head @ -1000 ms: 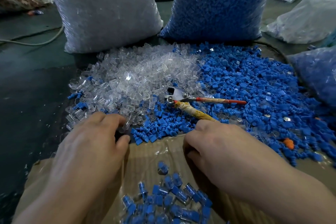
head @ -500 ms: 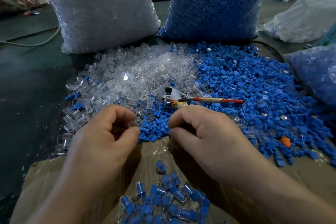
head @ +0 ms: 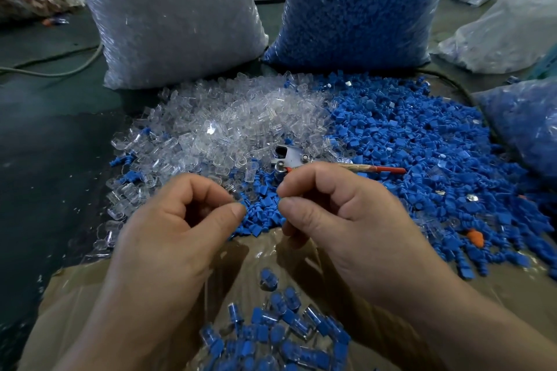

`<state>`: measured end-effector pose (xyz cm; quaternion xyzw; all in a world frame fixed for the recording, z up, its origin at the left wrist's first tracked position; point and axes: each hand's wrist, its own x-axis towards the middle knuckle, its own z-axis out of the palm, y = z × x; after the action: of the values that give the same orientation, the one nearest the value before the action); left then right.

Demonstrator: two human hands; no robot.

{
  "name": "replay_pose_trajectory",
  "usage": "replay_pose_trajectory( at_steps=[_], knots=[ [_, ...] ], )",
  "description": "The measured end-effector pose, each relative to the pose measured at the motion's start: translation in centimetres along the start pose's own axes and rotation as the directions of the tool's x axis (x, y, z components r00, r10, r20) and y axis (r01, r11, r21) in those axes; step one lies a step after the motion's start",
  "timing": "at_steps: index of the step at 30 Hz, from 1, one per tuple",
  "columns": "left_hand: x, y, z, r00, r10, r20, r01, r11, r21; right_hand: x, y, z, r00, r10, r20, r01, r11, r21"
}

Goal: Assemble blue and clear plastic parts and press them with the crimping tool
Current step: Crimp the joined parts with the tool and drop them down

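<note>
My left hand hovers over the near edge of the piles, thumb and forefinger pinching a small clear part. My right hand is level with it and a little apart. Its thumb and forefinger pinch a small blue part that the fingers almost hide. The crimping tool lies just beyond my right hand, between the clear parts pile and the blue parts pile. Its red handle points right. Several assembled blue-and-clear pieces lie below my hands.
A brown sheet lies under the assembled pieces. A big bag of clear parts and a big bag of blue parts stand behind the piles. Another blue bag sits at right. A cable runs across the dark floor at left.
Both hands have lifted off the piles' near edge and drawn toward each other, fingers now curled in pinches. The tool has not moved.
</note>
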<state>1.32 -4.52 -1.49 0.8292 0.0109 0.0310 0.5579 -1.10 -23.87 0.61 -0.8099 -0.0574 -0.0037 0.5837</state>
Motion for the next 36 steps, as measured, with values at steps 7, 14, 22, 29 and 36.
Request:
replay_pose_trajectory(
  at_steps=[7,14,22,29,36],
  knots=[
    [-0.2,0.0,0.7,0.944,-0.173,0.280,0.270,0.892,-0.362,-0.1,0.2,0.6,0.992,-0.121,-0.048,0.118,0.991,-0.061],
    [-0.2,-0.2,1.3,0.963,-0.046,0.265,0.164,0.883,-0.440,0.2,0.6,1.2,0.938,-0.345,-0.030,0.313,0.882,-0.351],
    [-0.4,0.3,1.1,0.955,0.007,0.296,0.126,0.895,-0.427,0.2,0.8,1.2,0.913,-0.406,0.043,0.376,0.796,-0.473],
    [0.1,-0.2,0.8,0.979,-0.068,0.191,0.147,0.889,-0.434,0.8,0.5,-1.6,0.984,-0.168,-0.058,0.045,0.549,-0.835],
    [0.1,-0.2,0.8,0.972,-0.071,0.223,0.154,0.911,-0.382,1.9,1.7,-3.1,0.989,0.119,-0.086,-0.122,0.342,-0.932]
  ],
)
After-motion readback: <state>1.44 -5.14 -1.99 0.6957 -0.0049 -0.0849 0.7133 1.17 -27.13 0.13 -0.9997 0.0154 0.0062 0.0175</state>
